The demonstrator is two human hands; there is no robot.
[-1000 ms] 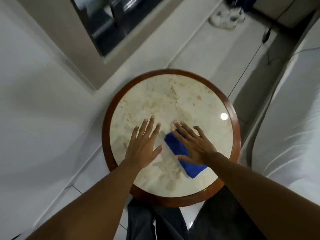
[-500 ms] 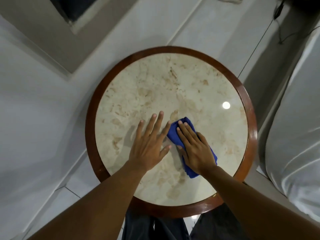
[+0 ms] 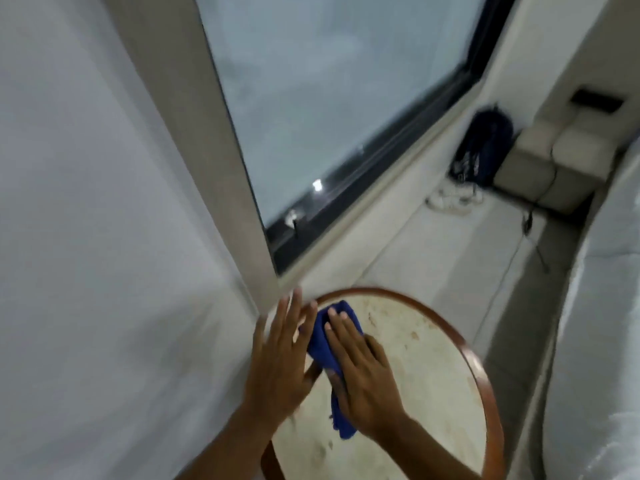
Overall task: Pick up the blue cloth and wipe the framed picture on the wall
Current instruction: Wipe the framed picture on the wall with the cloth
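Note:
The blue cloth (image 3: 320,337) is bunched under my right hand (image 3: 360,375), which grips it over the left part of the round marble table (image 3: 485,386). One end of the cloth hangs down below my right wrist. My left hand (image 3: 280,362) is beside it on the left, fingers spread, holding nothing, its fingertips close to the cloth's upper edge. No framed picture can be made out; the image is motion-blurred.
A white wall (image 3: 86,237) fills the left. A large glass pane in a wide beige frame (image 3: 329,116) stands ahead. A dark backpack (image 3: 481,147), white shoes (image 3: 450,200) and a cable (image 3: 530,223) lie on the floor beyond. White bedding (image 3: 595,341) borders the right.
The view has swung up from the tabletop toward the wall and glass pane. Both hands have shifted to the table's left side, and my right hand now grips the bunched cloth.

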